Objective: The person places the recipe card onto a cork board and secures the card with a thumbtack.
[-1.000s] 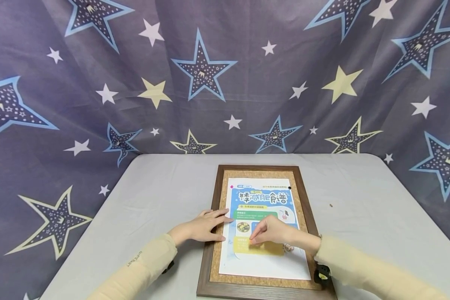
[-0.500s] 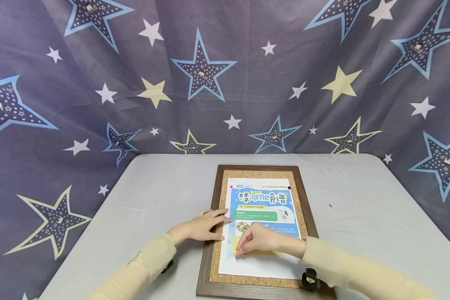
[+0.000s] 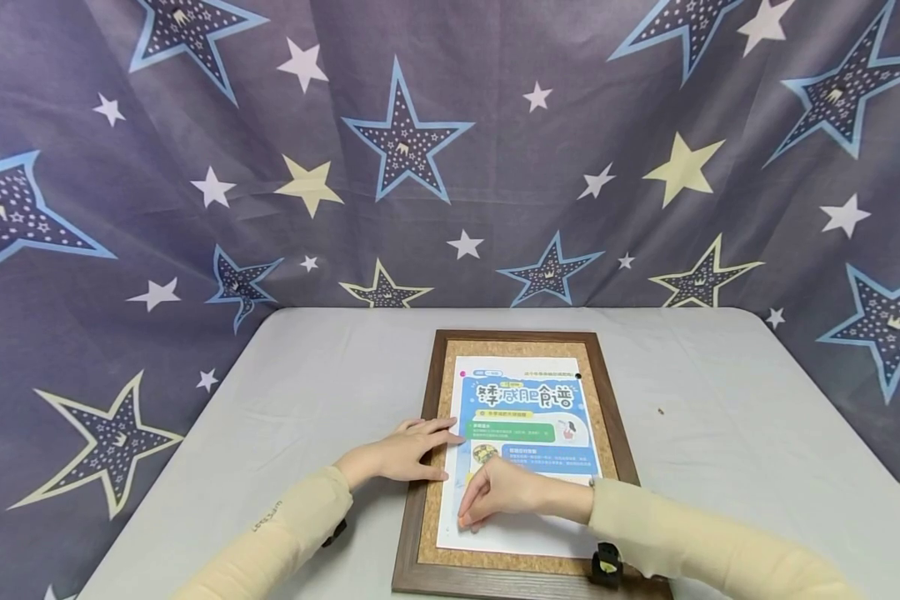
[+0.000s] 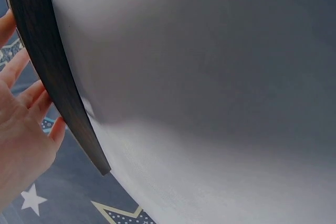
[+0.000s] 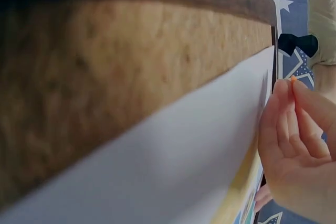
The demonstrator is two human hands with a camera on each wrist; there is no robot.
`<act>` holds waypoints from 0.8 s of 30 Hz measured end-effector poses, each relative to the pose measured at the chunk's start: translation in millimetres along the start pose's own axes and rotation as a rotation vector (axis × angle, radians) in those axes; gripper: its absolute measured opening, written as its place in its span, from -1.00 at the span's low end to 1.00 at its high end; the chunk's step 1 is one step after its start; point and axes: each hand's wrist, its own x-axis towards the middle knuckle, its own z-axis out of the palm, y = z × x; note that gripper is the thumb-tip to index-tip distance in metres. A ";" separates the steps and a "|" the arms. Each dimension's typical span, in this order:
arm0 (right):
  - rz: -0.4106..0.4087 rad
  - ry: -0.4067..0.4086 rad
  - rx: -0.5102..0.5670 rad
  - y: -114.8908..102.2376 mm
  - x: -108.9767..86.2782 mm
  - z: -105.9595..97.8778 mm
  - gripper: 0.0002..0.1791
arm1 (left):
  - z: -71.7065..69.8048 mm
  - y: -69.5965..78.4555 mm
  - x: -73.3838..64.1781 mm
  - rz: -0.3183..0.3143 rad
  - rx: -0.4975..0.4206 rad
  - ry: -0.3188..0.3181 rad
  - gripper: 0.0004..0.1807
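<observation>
A printed poster sheet [image 3: 528,400] lies on a cork board [image 3: 515,347] in a brown wooden frame [image 3: 420,533]. A pink pushpin [image 3: 462,373] sits at its top left corner and a black pushpin [image 3: 578,376] at its top right. My left hand [image 3: 405,452] rests across the frame's left side, fingers spread and reaching onto the sheet's edge. Between thumb and fingertips my right hand [image 3: 498,492] pinches a small orange pushpin [image 5: 293,78], over the white lower left part of the sheet. Most of that pin is hidden by the fingers.
The board lies on a table with a light grey cover [image 3: 330,367]. A tiny brown speck [image 3: 661,411] lies to the board's right. Behind the table hangs a dark star-patterned curtain [image 3: 450,167]. Each wrist carries a black camera mount [image 3: 606,565].
My right hand has moved left and toward the sheet's lower left corner with the orange pushpin, uncovering more of the blue text block. My left hand has stayed in place.
</observation>
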 end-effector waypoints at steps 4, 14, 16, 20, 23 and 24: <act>0.014 0.002 0.017 0.7 1.5 3.7 -0.93 | 0.0 -0.1 0.2 0.002 -0.001 0.001 -0.42; 0.033 -0.024 0.084 2.0 6.0 12.6 -0.92 | 1.8 -2.4 1.0 0.004 0.013 0.006 -0.42; 0.039 -0.019 0.098 1.7 6.6 14.8 -0.92 | 2.4 -2.8 1.0 0.004 0.017 0.009 -0.42; 0.060 -0.005 0.114 -0.1 6.9 18.4 -0.93 | 3.1 -3.2 1.1 0.004 0.017 0.012 -0.42; 0.078 0.003 0.112 -1.6 6.8 20.0 -0.93 | 2.9 -2.8 0.9 0.006 0.013 0.013 -0.42; 0.081 0.005 0.109 -2.0 6.8 20.5 -0.93 | 2.7 -2.6 1.0 0.007 0.012 0.013 -0.42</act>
